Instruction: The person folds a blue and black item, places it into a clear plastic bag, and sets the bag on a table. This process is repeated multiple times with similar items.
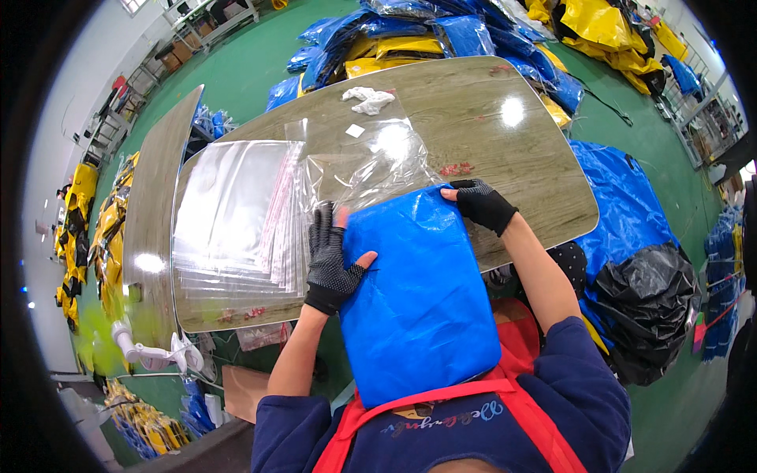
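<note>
Folded blue plastic packet point(422, 303): six o'clock on brown wood-grain tabletop point(544, 169). Our black-gloved right hand point(481, 206) looks pinched on its one-o'clock corner; black-gloved left hand point(328, 270), fingers extended, at its ten. Likely light, soft, slick: we'd grip both far corners.

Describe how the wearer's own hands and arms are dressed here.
The left hand wears a black glove dotted with small pale spots, its thumb tip and one fingertip uncovered. The right hand also wears a black glove, its thumb tip bare. The forearms are uncovered below short navy sleeves.
</note>
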`<state>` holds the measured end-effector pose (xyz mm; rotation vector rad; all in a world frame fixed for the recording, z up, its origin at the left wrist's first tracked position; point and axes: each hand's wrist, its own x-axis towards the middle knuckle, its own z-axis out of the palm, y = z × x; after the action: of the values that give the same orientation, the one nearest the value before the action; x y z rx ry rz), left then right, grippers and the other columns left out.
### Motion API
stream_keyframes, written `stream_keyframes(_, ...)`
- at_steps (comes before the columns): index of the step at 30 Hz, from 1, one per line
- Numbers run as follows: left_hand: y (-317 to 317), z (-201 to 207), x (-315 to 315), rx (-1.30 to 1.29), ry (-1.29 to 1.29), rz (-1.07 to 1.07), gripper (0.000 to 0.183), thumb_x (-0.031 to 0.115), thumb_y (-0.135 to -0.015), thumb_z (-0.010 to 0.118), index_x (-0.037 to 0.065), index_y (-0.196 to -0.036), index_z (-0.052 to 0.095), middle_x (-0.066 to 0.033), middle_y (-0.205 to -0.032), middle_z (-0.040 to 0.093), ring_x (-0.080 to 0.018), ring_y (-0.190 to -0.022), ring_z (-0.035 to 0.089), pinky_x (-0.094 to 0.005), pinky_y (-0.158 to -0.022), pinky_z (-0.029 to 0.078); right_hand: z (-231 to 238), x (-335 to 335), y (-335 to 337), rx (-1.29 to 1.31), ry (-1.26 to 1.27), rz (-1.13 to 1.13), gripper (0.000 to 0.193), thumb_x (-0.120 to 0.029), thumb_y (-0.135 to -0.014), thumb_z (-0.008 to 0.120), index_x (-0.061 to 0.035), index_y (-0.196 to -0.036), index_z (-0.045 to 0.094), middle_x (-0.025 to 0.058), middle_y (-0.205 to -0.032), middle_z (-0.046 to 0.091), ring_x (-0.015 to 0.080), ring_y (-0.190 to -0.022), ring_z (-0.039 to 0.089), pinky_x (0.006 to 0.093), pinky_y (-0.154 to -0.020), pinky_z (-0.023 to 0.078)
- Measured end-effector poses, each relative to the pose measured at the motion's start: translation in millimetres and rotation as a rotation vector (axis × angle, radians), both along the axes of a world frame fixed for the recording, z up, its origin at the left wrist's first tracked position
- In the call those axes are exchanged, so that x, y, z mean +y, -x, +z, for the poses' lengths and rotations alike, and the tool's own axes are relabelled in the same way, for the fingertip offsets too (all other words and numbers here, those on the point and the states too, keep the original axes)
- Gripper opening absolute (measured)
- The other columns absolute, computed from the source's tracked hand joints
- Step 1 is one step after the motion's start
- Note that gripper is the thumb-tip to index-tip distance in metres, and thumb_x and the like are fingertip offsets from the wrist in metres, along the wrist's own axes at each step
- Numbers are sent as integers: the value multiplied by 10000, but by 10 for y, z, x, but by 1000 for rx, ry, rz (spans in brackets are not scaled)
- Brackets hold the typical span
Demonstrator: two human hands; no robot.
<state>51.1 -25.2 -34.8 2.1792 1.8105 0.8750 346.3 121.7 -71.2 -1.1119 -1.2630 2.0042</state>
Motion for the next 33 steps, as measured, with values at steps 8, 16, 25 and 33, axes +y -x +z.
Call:
stream_keyframes(8,281,-258,45,-1382,590,292,550,260,-786,731,32,-1213,470,-108,-1049,609,-191,-907,597,-307,-788,504,132,-408,229,106,-131,-358,164,-219,-805,722,-104,-804,605,-39,-742,562,47,-678,502,205,-592,416)
stream_keyframes(16,172,-57,220,-1443,578,245,600,221,-784,712,30,-1278,428,-122,-1059,588,-201,-874,608,-311,-751,528,-3,-543,287,105,-289,-645,142,-174,-840,674,-92,-853,558,-40,-768,533,41,-698,463,198,-618,387)
stream_keyframes(25,65,-162,248,-1479,652,207,603,285,-802,705,45,-1289,440,-118,-1105,587,-180,-933,589,-321,-806,501,-49,-663,135,-47,-287,-814,208,-192,-869,649,-4,-956,665,-2,-831,639,70,-719,541,212,-663,444)
stream_keyframes(33,209,-258,175,-1427,760,199,475,323,-837,656,16,-1183,547,-92,-1033,626,-174,-872,614,-293,-768,508,171,-439,46,62,-151,-456,402,-374,-875,617,-13,-1050,651,13,-865,645,91,-730,565,232,-655,462)
